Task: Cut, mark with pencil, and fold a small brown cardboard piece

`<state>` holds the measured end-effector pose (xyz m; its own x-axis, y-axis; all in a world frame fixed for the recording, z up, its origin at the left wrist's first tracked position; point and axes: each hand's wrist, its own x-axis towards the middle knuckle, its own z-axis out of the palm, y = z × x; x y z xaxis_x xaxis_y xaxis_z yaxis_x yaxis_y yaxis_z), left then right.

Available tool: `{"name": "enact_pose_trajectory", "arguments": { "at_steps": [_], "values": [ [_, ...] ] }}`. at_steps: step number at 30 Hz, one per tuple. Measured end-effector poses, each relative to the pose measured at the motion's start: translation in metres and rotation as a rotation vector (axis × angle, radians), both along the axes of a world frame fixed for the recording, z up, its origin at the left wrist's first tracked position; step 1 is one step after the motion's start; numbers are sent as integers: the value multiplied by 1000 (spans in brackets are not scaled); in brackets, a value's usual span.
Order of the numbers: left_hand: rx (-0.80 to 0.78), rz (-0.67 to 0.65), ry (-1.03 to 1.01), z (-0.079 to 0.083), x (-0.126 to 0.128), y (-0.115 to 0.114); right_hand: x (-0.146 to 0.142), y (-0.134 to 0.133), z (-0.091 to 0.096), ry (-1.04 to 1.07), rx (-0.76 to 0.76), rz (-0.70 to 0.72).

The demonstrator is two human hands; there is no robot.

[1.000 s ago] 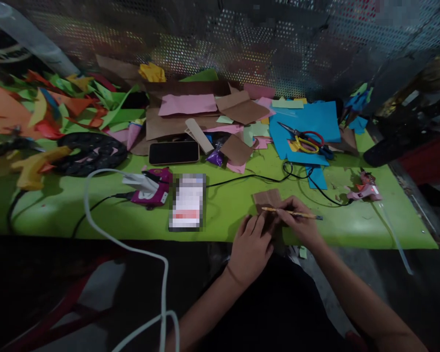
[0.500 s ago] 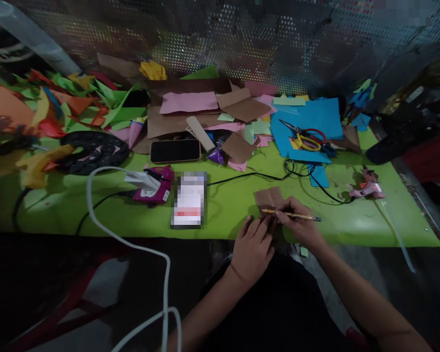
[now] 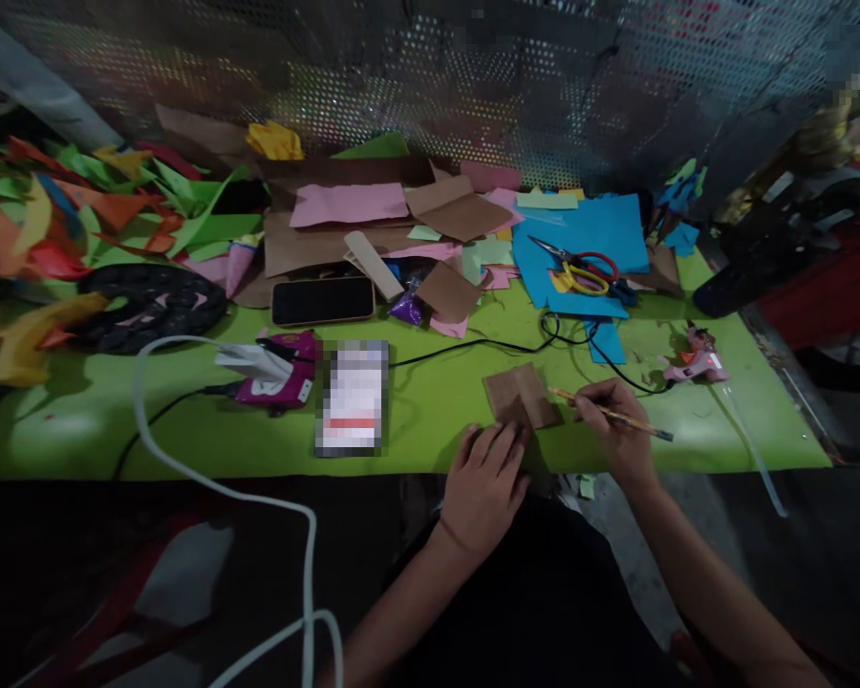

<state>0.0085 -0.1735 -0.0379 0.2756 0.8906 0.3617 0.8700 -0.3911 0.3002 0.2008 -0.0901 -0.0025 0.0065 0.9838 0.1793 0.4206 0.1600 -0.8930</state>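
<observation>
Brown paper (image 3: 522, 395) lies on the green table (image 3: 430, 401), pinned flat by the left hand (image 3: 483, 483). The right hand (image 3: 616, 430) pinches a pencil (image 3: 609, 413), its tip seemingly at the paper's edge.

Green table (image 3: 430, 420): brown paper piece (image 3: 520, 395), two phones (image 3: 322, 300), glue gun (image 3: 692, 365), scissors (image 3: 588, 268), paper scraps (image 3: 115, 205).

You're at a paper-craft workstation, workshop-type: the bench (image 3: 430, 420) has a bright green cover and is piled with cut coloured paper scraps (image 3: 115, 205), blue sheets (image 3: 594, 239) and brown card pieces (image 3: 459, 205). Tools back that up: scissors (image 3: 584, 268), a pink glue gun (image 3: 692, 366) on a black cord (image 3: 487, 344), a phone (image 3: 322, 301). Perforated metal panel (image 3: 430, 86) closes off the back, lighting is dim.
</observation>
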Motion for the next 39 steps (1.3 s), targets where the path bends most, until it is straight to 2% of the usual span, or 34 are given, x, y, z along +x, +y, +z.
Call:
{"name": "enact_pose_trajectory", "arguments": {
  "at_steps": [6,17,23,28,34,37,39],
  "values": [
    [6,-6,4,-2,2,-3,-24,-10,4,83,-192,294],
    [24,-1,-26,-5,6,-7,-27,-8,-5,35,-220,361],
    [40,-2,-28,-6,5,-7,-28,-11,-4,-43,-177,330],
    [4,-3,-24,-4,5,-6,-12,-9,-7,-98,-104,164],
    [0,5,-5,-2,4,-5,13,-1,-8,-57,-32,-12],
    [-4,2,-1,-2,4,-5,11,-5,-2,3,-12,2],
    [-3,0,-9,-2,5,-5,4,-10,2,59,-36,85]
  ]
}}
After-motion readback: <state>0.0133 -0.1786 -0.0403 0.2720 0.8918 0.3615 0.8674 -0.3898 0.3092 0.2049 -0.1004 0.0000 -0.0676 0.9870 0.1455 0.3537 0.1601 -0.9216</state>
